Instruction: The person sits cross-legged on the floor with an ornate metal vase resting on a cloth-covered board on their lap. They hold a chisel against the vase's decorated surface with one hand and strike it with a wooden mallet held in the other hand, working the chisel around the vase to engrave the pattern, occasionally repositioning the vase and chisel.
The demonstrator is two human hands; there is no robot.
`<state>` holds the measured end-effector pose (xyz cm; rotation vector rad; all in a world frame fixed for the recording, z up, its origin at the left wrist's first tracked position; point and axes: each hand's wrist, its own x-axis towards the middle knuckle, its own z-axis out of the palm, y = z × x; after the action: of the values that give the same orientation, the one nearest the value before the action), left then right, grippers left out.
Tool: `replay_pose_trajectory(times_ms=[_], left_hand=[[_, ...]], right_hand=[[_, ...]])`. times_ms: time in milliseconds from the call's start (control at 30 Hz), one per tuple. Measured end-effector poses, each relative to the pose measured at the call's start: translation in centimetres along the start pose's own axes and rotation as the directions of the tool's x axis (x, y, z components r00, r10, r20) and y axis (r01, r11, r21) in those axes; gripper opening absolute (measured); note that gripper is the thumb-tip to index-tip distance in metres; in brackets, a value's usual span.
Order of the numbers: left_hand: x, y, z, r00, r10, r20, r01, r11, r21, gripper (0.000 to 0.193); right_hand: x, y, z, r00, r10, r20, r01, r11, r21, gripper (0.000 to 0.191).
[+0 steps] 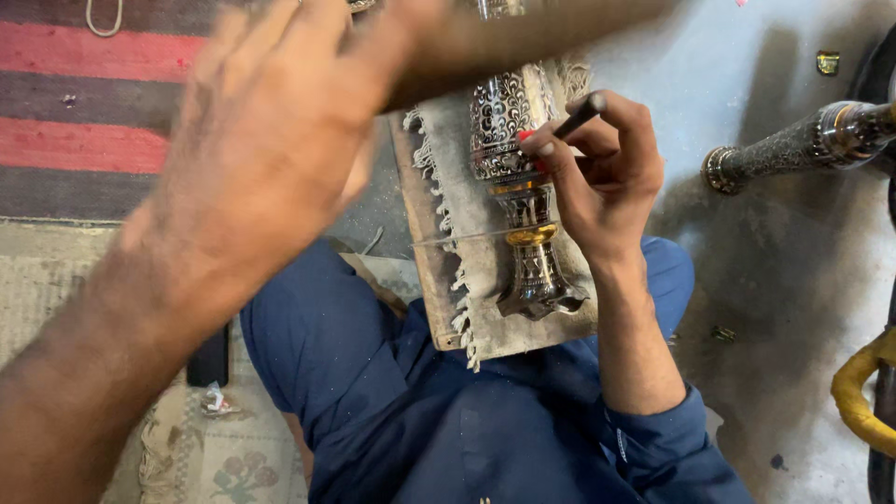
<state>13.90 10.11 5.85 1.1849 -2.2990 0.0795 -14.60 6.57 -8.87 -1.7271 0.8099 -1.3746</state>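
An ornate silver and gold metal stem (519, 201) with engraved patterns lies on a grey fringed cloth (471, 247) over a wooden board (425, 252) across my lap. My right hand (611, 182) pinches a thin dark rod-like tool (581, 116) whose lower end, hidden behind my fingers, points at the stem's engraved upper part. My left hand (266, 149) is raised close to the camera and heavily blurred. It seems closed around a brown stick-like handle (523, 37) that streaks to the upper right above the stem.
A second engraved metal stem (793, 147) lies on the grey concrete floor at the right, near a small brass piece (827, 63) and a yellow hose (854, 397). A red-striped rug (84, 103) is at the upper left. A dark flat object (207, 359) lies by my left leg.
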Motion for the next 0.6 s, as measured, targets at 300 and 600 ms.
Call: replay_pose_trajectory(times_ms=[300, 600], left_hand=[[0.0, 0.7, -0.5, 0.999, 0.026, 0.028, -0.034, 0.946, 0.323, 0.073], [-0.9, 0.4, 0.5, 1.000, -0.011, 0.016, 0.004, 0.935, 0.355, 0.071]], right_hand=[[0.2, -0.2, 0.0, 1.000, 0.007, 0.018, -0.007, 1.000, 0.003, 0.032], [0.4, -0.3, -0.1, 0.999, 0.030, 0.040, -0.029, 1.000, -0.006, 0.028]])
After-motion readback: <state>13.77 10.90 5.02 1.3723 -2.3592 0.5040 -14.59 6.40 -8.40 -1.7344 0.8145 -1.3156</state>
